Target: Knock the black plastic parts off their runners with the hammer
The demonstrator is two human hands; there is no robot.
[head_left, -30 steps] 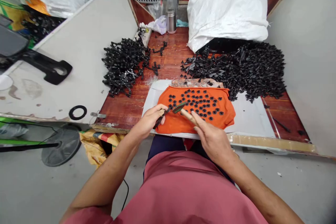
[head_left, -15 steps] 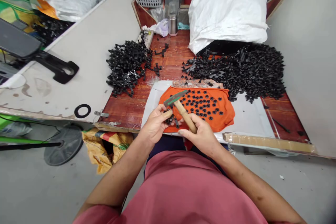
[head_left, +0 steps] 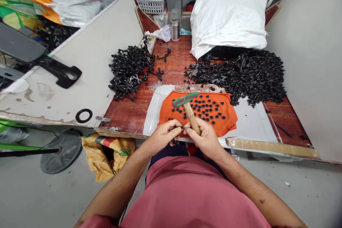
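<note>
My right hand is closed round the wooden handle of a hammer, whose green-edged metal head points away from me. Its thumb and forefinger also meet at a small black part beside my left hand. My left hand pinches small black plastic parts, partly hidden by the fingers. Both hands are close together over the near edge of an orange cloth. Many small round black pieces stand spread over that cloth.
A heap of black plastic parts lies on the left of the red-brown table. A larger heap lies right, before a white sack. A steel flask and a basket stand behind. A cardboard strip edges the front.
My left hand has moved down and nearer to me with the black parts. The fingertips of both hands have come together, and the hammer head has shifted slightly right.
</note>
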